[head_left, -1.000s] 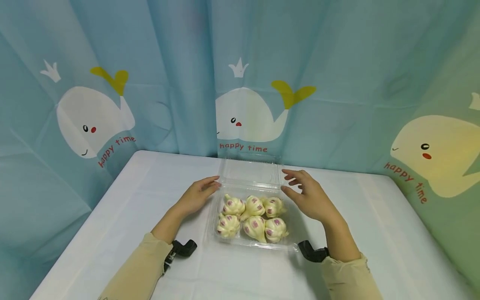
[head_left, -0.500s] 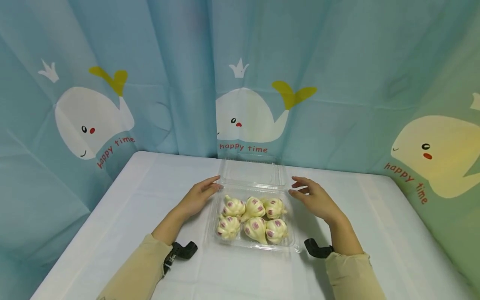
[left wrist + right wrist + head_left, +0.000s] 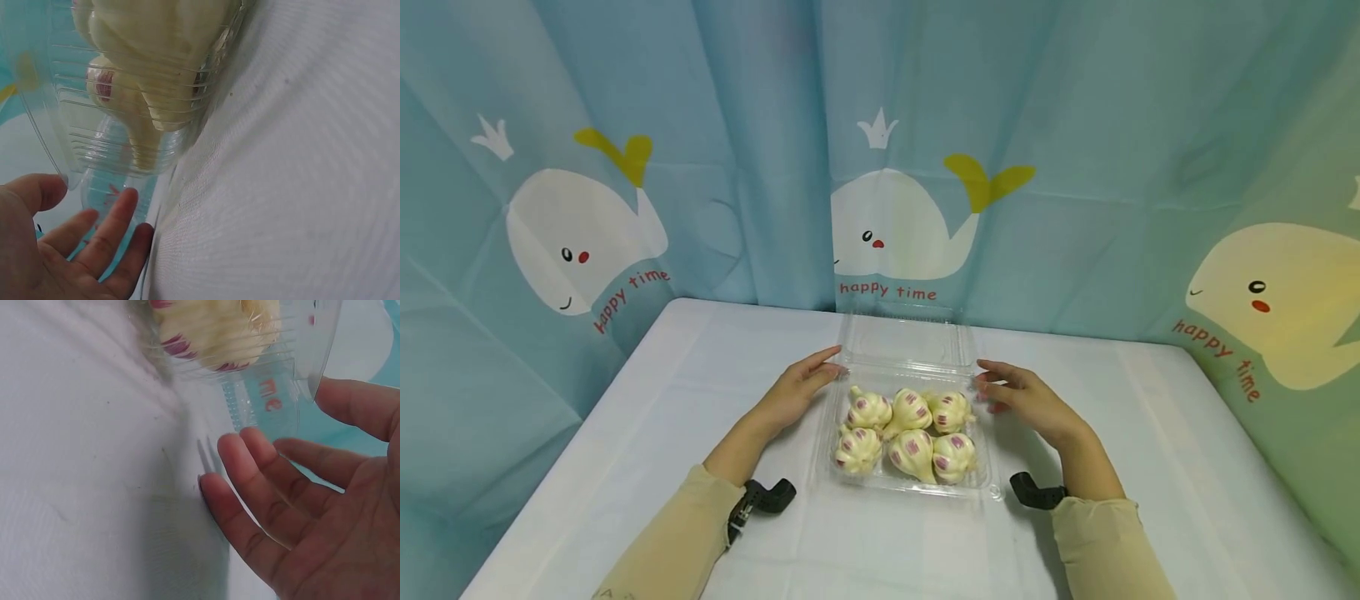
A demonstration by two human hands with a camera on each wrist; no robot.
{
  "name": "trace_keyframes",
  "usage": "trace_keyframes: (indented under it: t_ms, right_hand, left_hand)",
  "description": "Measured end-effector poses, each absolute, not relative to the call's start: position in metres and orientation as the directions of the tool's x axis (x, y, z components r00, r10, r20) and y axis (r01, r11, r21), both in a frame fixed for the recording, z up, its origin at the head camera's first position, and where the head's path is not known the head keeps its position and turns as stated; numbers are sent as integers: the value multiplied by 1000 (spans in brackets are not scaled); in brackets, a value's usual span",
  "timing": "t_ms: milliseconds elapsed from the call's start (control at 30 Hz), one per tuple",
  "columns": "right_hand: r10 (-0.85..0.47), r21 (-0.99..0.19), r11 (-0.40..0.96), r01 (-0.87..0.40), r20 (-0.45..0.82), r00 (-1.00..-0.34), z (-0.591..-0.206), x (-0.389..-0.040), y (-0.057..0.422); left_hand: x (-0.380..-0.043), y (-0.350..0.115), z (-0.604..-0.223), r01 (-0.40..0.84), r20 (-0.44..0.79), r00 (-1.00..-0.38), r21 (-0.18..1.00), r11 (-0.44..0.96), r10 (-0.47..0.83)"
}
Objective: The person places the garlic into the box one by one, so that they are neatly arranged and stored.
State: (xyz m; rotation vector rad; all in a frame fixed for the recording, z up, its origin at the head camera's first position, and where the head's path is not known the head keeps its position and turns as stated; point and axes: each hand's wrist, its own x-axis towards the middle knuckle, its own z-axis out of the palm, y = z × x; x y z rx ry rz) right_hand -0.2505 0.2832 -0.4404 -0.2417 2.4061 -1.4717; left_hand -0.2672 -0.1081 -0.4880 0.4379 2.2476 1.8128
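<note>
Clear clamshell box (image 3: 904, 417) of garlic between relaxed left hand (image 3: 797, 390) and right hand (image 3: 1028, 402), wrist views revealing straight fingers (image 3: 250, 481)

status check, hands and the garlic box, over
Left hand open, fingertips at the box's far left corner. Right hand open at its far right corner. Lid open, six garlic bulbs inside. Nothing in the way.

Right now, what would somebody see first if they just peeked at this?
Probably the clear plastic box in the middle of the white table, with six pale garlic bulbs streaked purple sitting in two rows inside and its lid open towards the back. The left hand and right hand sit at its two far corners. Behind, a blue curtain shows white whales.
</note>
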Motion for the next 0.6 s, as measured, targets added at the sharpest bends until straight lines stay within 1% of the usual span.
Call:
trace_keyframes:
  t_ms: [167,600]
  right_hand:
    - [-324,-911,412,22,-169,-931,-443,-251,285]
    - [-326,-924,383,-13,-122,-937,-443,-252,287]
  left_hand:
    - [-267,-109,-487,83,9,-931,979,188,364]
    - [-267,-109,-487,78,18,-939,984,162,345]
